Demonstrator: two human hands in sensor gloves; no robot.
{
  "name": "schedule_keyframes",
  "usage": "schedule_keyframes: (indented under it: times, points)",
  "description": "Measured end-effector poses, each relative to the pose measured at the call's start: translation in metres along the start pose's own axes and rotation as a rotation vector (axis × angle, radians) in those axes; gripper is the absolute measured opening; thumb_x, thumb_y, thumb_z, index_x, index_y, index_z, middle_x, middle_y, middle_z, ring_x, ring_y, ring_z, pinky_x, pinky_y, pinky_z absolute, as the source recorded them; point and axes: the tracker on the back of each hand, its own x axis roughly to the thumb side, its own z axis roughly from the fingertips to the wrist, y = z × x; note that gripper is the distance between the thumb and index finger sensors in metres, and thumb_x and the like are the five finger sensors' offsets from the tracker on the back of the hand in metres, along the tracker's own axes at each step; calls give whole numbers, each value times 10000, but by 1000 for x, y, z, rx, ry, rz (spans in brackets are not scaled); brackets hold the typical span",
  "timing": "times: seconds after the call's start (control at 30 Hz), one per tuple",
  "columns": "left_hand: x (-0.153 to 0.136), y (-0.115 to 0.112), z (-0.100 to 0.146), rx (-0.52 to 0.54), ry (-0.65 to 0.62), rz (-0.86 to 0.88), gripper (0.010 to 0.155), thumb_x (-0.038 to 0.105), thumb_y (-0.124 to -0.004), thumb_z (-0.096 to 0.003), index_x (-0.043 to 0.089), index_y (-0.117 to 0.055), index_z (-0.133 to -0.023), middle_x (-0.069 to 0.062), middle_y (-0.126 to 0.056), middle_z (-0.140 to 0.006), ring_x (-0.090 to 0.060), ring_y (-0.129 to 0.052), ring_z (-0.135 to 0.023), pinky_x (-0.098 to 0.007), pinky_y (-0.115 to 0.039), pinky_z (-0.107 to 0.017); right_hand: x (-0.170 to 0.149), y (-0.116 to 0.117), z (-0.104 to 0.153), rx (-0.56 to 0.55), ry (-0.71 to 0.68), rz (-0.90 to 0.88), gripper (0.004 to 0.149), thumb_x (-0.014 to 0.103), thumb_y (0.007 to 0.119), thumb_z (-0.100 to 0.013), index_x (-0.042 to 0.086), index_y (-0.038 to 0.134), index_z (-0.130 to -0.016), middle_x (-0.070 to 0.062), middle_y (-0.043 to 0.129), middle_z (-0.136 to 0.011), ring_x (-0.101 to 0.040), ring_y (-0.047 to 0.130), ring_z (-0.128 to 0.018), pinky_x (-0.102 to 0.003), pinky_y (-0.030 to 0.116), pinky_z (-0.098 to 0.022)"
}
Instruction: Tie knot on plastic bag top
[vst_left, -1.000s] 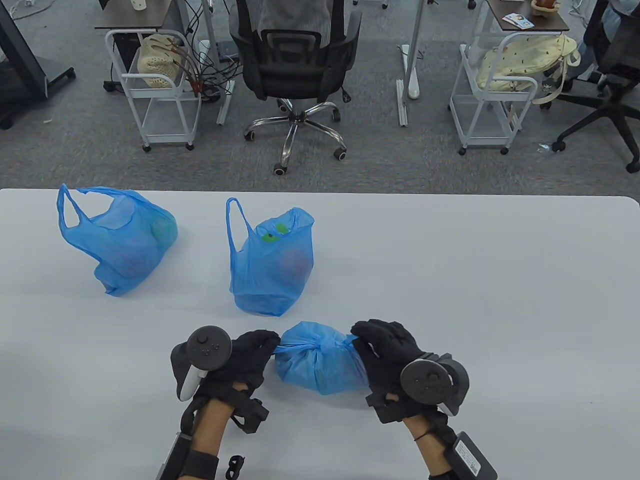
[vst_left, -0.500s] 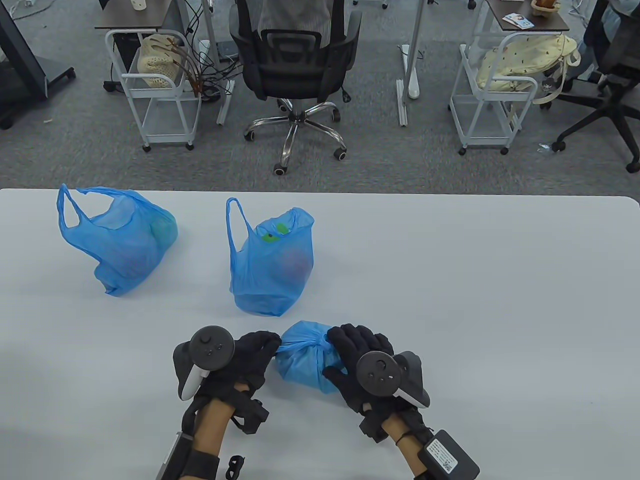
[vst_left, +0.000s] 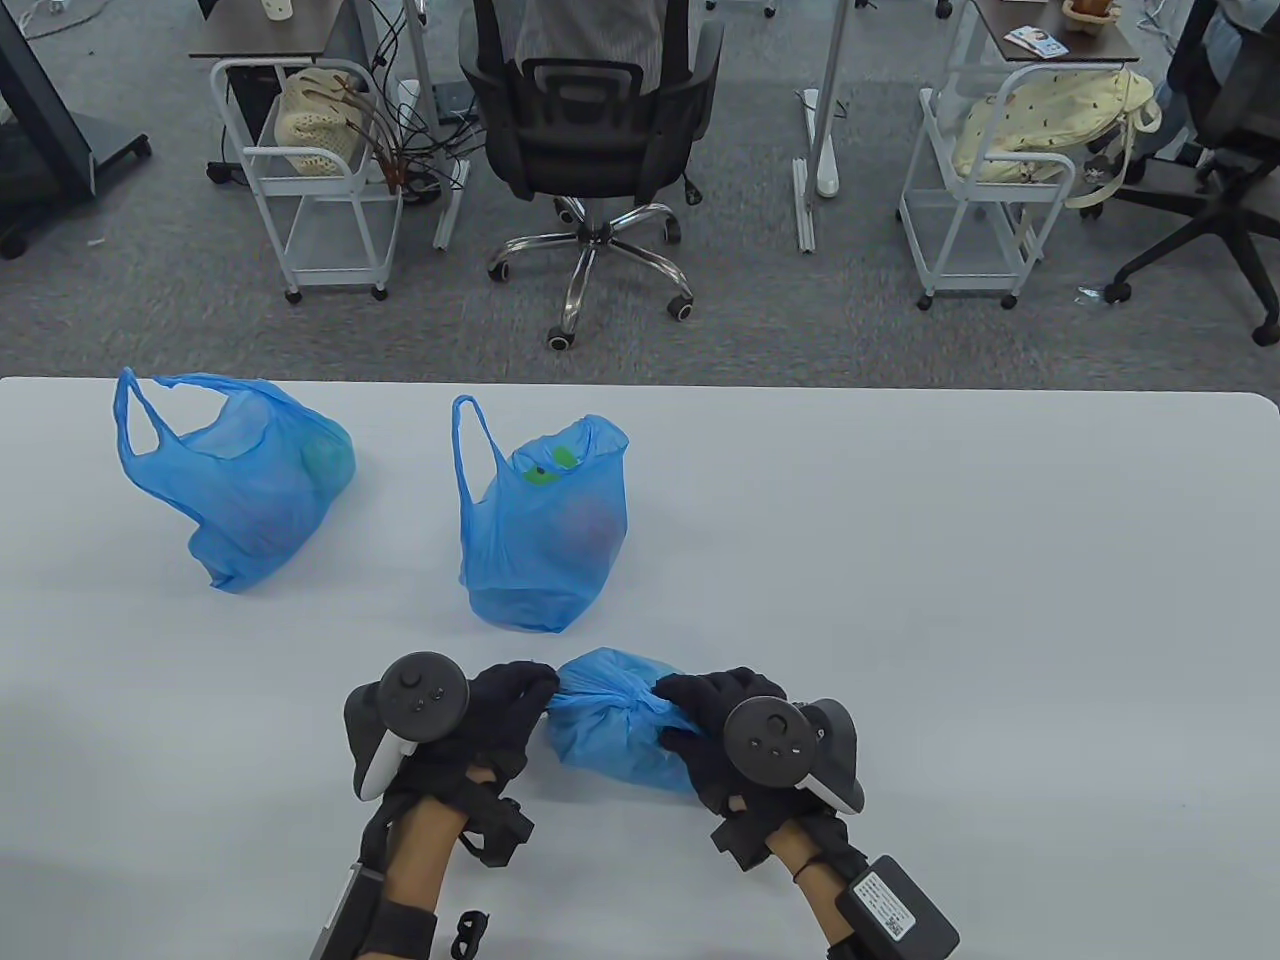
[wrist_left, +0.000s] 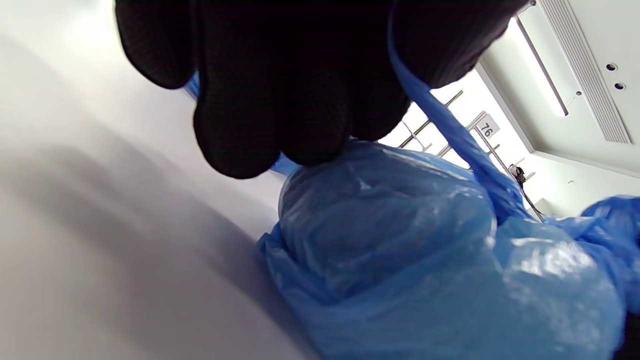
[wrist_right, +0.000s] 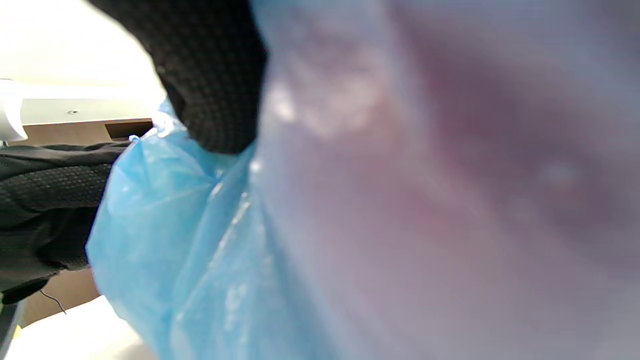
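Observation:
A blue plastic bag (vst_left: 610, 720) lies on the white table (vst_left: 950, 600) near the front edge, its top twisted into a knot between my hands. My left hand (vst_left: 525, 690) pinches the bag's left handle end. My right hand (vst_left: 690, 715) grips the bag's right side, fingers over the knot. In the left wrist view my left hand's fingers (wrist_left: 270, 90) hold a taut blue strip (wrist_left: 450, 135) above the bulging bag (wrist_left: 400, 240). In the right wrist view the bag (wrist_right: 210, 240) fills the frame, blurred, with a gloved finger (wrist_right: 215, 75) against it.
Two more blue bags stand behind with open tops and loose handles: one in the middle (vst_left: 545, 525) showing green items, one at the far left (vst_left: 240, 480). Beyond the table's far edge are an office chair (vst_left: 590, 130) and white carts (vst_left: 310, 170).
My right hand has slid left from the bag's right end over its top, now covering the right half and the knot. The left hand has held its place.

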Motion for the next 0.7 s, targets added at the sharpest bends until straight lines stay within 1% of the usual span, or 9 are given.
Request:
schedule_keyframes:
  times: [0.07,0.23,0.4,0.43,0.53,0.6,0.63,0.67,0.7]
  points:
    - [0,0,0,-5,0,8,399,436,-701,-503,272,-891,-814,-27,-1022,-747,-294,-1056,-661,-590,-707,-649,3,0,1,-28,-46,38,469,303,942,-387,162,836,-822,-82,939,-681,-349,944,-641,-674,674,-516]
    - [0,0,0,-5,-2,0,398,435,-702,-502,276,-891,-814,-27,-1024,-747,-294,-1059,-658,-590,-709,-648,9,-1,4,-29,-95,31,392,279,891,-439,114,851,-793,-114,951,-641,-371,942,-604,-677,671,-518]
    - [-1,1,0,-2,0,31,398,438,-701,-504,279,-887,-819,-23,-1022,-753,-289,-1057,-664,-588,-709,-650,11,1,4,7,-131,18,379,273,828,-476,77,815,-800,-126,918,-631,-371,910,-595,-675,662,-521]
    - [-1,1,0,-2,3,61,399,439,-701,-505,279,-888,-820,-27,-1020,-755,-292,-1055,-666,-588,-709,-650,9,0,3,20,-134,-4,379,276,819,-480,74,812,-801,-123,916,-629,-366,909,-596,-674,662,-521]
    - [-4,3,1,0,10,133,410,457,-701,-505,280,-884,-827,-23,-1018,-759,-290,-1054,-669,-587,-707,-652,0,-2,1,61,-87,-115,378,279,807,-493,64,809,-804,-126,912,-629,-369,903,-595,-674,653,-529]
    - [-7,6,1,17,21,187,412,453,-695,-510,281,-876,-838,-27,-1013,-770,-293,-1050,-674,-587,-705,-654,-11,-8,0,44,-45,-225,380,279,804,-493,60,810,-803,-128,913,-626,-369,904,-590,-675,654,-523]
    - [-8,8,2,32,25,206,463,510,-653,-506,282,-873,-843,-27,-1011,-777,-291,-1050,-675,-586,-706,-653,-15,-12,0,29,-28,-272,379,279,805,-490,59,814,-799,-130,916,-619,-369,907,-583,-674,659,-516]
    - [-9,9,2,42,30,219,410,440,-694,-513,283,-869,-849,-25,-1009,-782,-290,-1050,-676,-584,-707,-653,-20,-16,0,18,-13,-315,379,280,805,-489,59,817,-797,-130,918,-616,-364,911,-580,-673,663,-512]
    - [-12,12,3,65,41,240,466,511,-646,-508,285,-867,-850,-23,-1007,-786,-290,-1049,-676,-582,-708,-652,-27,-22,0,-3,16,-388,379,278,806,-489,59,817,-797,-131,917,-616,-369,910,-577,-673,662,-511]
